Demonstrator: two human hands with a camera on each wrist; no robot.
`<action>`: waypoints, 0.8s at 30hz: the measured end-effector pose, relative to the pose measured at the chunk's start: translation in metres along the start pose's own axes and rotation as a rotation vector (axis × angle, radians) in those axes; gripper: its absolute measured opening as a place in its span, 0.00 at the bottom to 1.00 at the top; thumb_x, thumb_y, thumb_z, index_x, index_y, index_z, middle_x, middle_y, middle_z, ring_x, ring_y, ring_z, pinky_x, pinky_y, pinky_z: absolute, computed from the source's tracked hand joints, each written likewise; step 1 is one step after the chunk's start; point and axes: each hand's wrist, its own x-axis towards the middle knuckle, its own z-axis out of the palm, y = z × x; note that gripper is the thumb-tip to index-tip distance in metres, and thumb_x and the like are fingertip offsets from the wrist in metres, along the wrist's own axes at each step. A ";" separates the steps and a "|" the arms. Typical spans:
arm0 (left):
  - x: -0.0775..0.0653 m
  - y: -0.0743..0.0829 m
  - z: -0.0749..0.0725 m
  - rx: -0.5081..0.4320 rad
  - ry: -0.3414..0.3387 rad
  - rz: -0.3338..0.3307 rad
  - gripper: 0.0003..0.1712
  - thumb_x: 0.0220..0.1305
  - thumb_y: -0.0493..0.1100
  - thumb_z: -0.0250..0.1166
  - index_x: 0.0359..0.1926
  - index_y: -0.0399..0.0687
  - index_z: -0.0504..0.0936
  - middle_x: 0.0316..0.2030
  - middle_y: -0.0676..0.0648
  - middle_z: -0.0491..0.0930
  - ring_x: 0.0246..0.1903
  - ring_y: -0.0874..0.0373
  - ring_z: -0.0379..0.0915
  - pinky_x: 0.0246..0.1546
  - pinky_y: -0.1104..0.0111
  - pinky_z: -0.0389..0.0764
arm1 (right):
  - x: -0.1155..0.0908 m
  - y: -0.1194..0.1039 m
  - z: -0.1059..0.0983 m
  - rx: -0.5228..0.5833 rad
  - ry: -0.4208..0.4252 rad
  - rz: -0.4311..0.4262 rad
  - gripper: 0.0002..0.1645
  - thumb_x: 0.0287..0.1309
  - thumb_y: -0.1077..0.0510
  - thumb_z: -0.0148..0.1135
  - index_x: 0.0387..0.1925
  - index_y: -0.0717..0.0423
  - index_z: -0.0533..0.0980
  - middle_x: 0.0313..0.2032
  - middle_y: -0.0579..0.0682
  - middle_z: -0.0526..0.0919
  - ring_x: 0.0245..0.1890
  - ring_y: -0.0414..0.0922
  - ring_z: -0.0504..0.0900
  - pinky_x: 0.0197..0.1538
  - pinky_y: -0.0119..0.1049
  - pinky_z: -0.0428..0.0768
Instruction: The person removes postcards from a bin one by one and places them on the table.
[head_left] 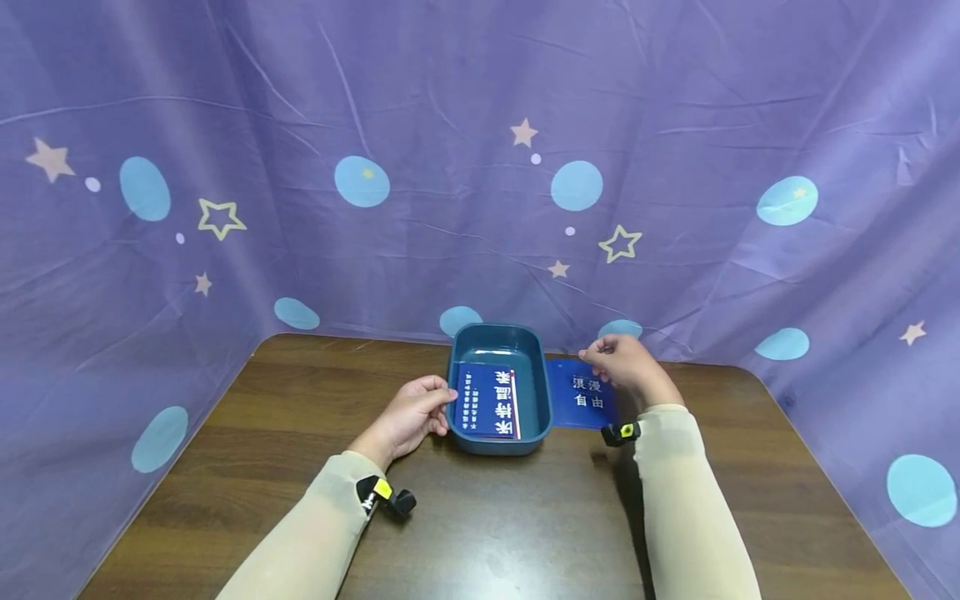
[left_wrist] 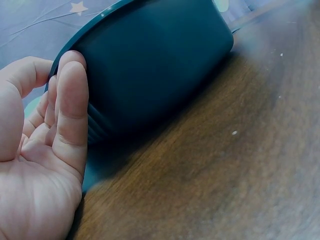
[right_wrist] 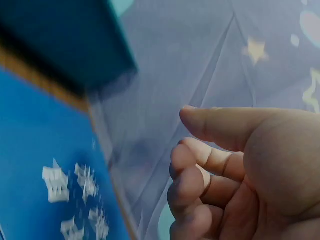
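Note:
A teal rectangular plastic tub (head_left: pixel 537 350) stands on the table. My left hand (head_left: pixel 411 415) grips its left rim, thumb at the edge and fingers against the outer wall; in the left wrist view the fingers (left_wrist: pixel 72 105) touch that wall. Inside the tub lies a blue card (head_left: pixel 480 400) with white Chinese characters and a red-and-white strip along one side. To the right, a flat blue sheet (head_left: pixel 581 417) with white characters lies on the table. Over its far right corner is my right hand (head_left: pixel 626 365), fingers loosely curled. The right wrist view shows nothing between thumb and fingers.
The brown wooden table (head_left: pixel 465 525) has its back edge close behind the tub. A purple curtain (head_left: pixel 465 250) with stars and blue spots hangs behind and on both sides. A small black camera is strapped to each wrist.

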 end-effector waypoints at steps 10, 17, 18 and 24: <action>0.000 -0.003 0.002 0.000 -0.010 0.002 0.06 0.73 0.34 0.64 0.36 0.44 0.76 0.21 0.51 0.76 0.15 0.61 0.77 0.15 0.75 0.83 | -0.018 -0.050 0.019 -0.055 -0.021 -0.143 0.16 0.69 0.48 0.71 0.40 0.57 0.82 0.27 0.55 0.84 0.29 0.55 0.82 0.33 0.40 0.81; 0.002 -0.004 0.004 -0.018 -0.017 0.017 0.07 0.72 0.34 0.64 0.35 0.44 0.77 0.20 0.52 0.76 0.14 0.62 0.77 0.14 0.75 0.82 | -0.028 -0.085 0.036 -0.125 -0.068 -0.218 0.13 0.70 0.47 0.71 0.40 0.53 0.84 0.28 0.57 0.87 0.29 0.58 0.85 0.28 0.41 0.81; 0.002 -0.004 0.004 -0.019 -0.017 0.020 0.07 0.72 0.34 0.64 0.35 0.45 0.77 0.19 0.52 0.76 0.14 0.63 0.77 0.14 0.76 0.82 | -0.028 -0.091 0.040 -0.136 -0.084 -0.222 0.13 0.70 0.48 0.71 0.40 0.53 0.84 0.28 0.58 0.87 0.29 0.58 0.86 0.27 0.41 0.81; 0.000 -0.002 0.001 -0.016 -0.011 0.016 0.07 0.73 0.35 0.64 0.34 0.45 0.76 0.20 0.52 0.76 0.14 0.62 0.77 0.14 0.75 0.82 | -0.007 -0.113 0.067 -0.175 -0.258 -0.176 0.15 0.69 0.47 0.71 0.45 0.55 0.83 0.32 0.61 0.90 0.32 0.61 0.89 0.28 0.40 0.88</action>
